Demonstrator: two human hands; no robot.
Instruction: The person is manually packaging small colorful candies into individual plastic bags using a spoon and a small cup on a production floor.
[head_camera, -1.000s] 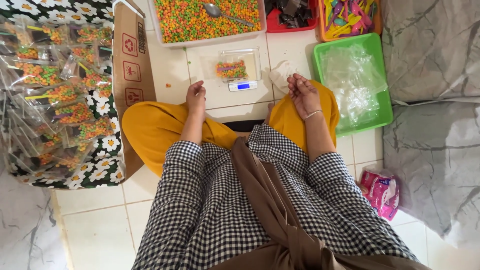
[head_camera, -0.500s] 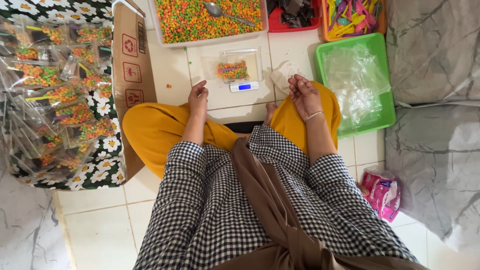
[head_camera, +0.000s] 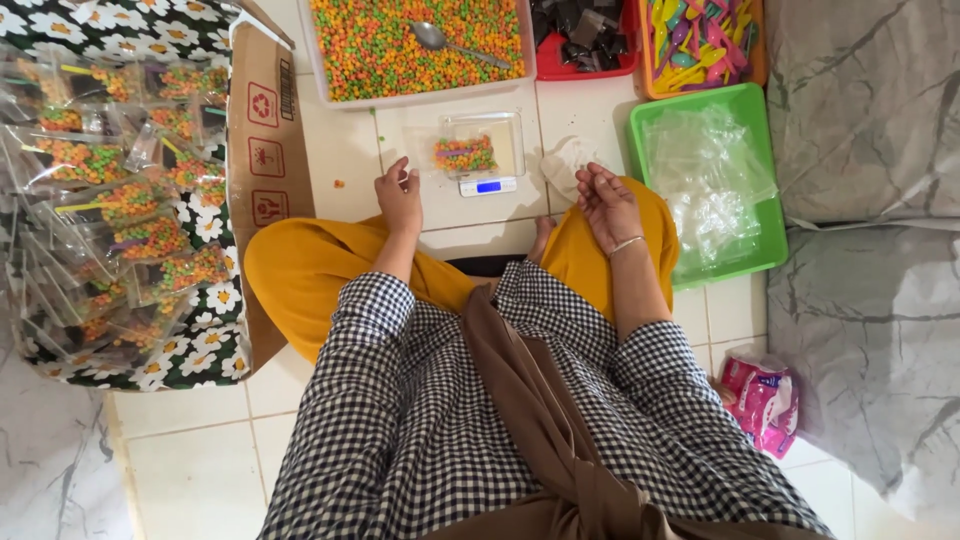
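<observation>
From my remote view, a heap of filled packets (head_camera: 120, 200) lies on the floral cloth, so much looks done. The white tub of coloured pellets (head_camera: 400, 45) remains well stocked, and the green tray of empty bags (head_camera: 700, 180) too, so much remains. A small portion (head_camera: 465, 153) sits on the scale (head_camera: 482, 150). Left hand (head_camera: 400, 195) rests loosely open, empty; right hand (head_camera: 605, 205) half curled, seemingly empty.

Bright, even daylight; sharp, soft shadows.
</observation>
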